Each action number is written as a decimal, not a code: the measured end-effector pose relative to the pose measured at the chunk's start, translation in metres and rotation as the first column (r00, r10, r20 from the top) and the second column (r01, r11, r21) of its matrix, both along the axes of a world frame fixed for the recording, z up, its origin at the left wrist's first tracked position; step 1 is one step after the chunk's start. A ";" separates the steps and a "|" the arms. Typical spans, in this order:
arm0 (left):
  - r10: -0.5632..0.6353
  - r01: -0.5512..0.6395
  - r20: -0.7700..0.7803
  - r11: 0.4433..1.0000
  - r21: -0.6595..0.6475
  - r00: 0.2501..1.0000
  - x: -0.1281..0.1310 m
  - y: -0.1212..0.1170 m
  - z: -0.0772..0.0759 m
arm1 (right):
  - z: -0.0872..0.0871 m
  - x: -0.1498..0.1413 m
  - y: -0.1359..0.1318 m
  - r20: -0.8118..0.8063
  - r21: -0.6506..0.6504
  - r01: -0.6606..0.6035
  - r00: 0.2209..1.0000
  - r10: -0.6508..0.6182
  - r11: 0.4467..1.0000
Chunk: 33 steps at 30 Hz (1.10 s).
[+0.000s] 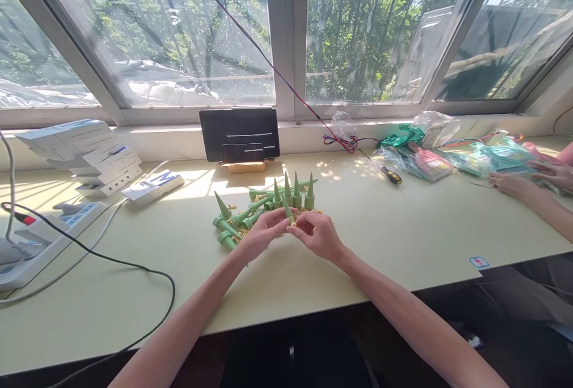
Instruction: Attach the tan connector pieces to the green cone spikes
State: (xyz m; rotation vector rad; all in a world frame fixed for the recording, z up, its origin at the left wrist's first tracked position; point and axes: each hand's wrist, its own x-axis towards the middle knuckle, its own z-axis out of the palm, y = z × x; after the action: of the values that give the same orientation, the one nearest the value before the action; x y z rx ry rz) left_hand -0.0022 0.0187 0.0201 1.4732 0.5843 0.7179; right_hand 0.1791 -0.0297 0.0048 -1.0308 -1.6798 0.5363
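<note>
Over the near middle of the table, my left hand (263, 230) is closed around a green plastic watering spike (289, 211) whose tip points up and away. My right hand (320, 234) meets it from the right, thumb and forefinger pinched at a small yellow piece (293, 224) by the spike's lower end. Just behind my hands, several green spikes (297, 192) stand upright in a row. To the left, more spikes (227, 224) lie in a loose pile with small yellow parts among them. My fingers partly cover the held pieces.
A tablet (239, 128) with a phone leans at the back. White boxes (101, 152) and a power strip (58, 248) with cables occupy the left. On the right are a screwdriver (392, 175), plastic bags (430, 162) and another person's hands (514, 186). The table's front edge lies beneath my forearms.
</note>
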 end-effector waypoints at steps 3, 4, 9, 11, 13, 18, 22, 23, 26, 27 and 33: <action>0.019 -0.019 -0.009 1.000 0.001 1.000 -0.001 0.001 -0.001 | 0.001 0.000 0.000 0.004 0.003 0.004 1.000 -0.004 1.000; 0.029 -0.029 -0.014 1.000 0.003 0.999 -0.001 0.001 -0.001 | 0.001 0.000 0.000 0.007 0.005 0.009 1.000 -0.009 1.000; 0.040 -0.039 -0.014 0.999 0.018 0.999 -0.002 0.001 0.001 | 0.000 0.002 0.001 0.040 -0.017 0.030 0.999 -0.029 0.999; 0.050 -0.050 -0.027 0.999 0.021 0.998 -0.002 0.002 0.001 | -0.002 0.003 0.002 0.045 -0.026 0.025 0.999 -0.023 0.999; 0.072 -0.071 -0.035 0.997 0.020 0.997 -0.002 0.002 0.001 | -0.003 0.003 0.003 0.044 -0.029 0.018 0.999 -0.016 0.999; 0.111 -0.110 -0.028 0.993 0.031 0.993 -0.001 0.000 0.000 | -0.003 0.002 0.003 0.036 -0.039 -0.001 0.999 0.002 0.999; 0.135 -0.134 -0.018 0.989 0.059 0.991 0.000 -0.001 -0.001 | -0.003 0.002 0.003 0.037 -0.026 -0.008 0.999 0.009 1.000; 0.139 -0.138 -0.014 0.989 0.060 0.990 0.000 -0.001 -0.001 | -0.003 0.002 0.003 0.039 -0.023 -0.010 0.999 0.011 1.000; 0.145 -0.144 0.001 0.988 0.055 0.989 0.000 0.000 -0.002 | -0.002 0.002 0.004 0.050 -0.012 -0.012 0.999 0.012 1.000; 0.145 -0.145 0.007 0.988 0.055 0.989 0.000 0.000 -0.003 | -0.002 0.002 0.004 0.054 -0.008 -0.011 0.998 0.012 1.000; 0.158 -0.158 0.018 0.985 0.075 0.987 0.001 0.000 -0.004 | -0.002 0.001 0.003 0.072 -0.006 -0.011 0.997 0.011 1.000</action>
State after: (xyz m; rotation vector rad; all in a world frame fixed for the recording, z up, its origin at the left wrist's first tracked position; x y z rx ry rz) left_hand -0.0017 0.0187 0.0157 1.5032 0.6769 0.8801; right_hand 0.1805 -0.0262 0.0026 -1.0561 -1.7495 0.5163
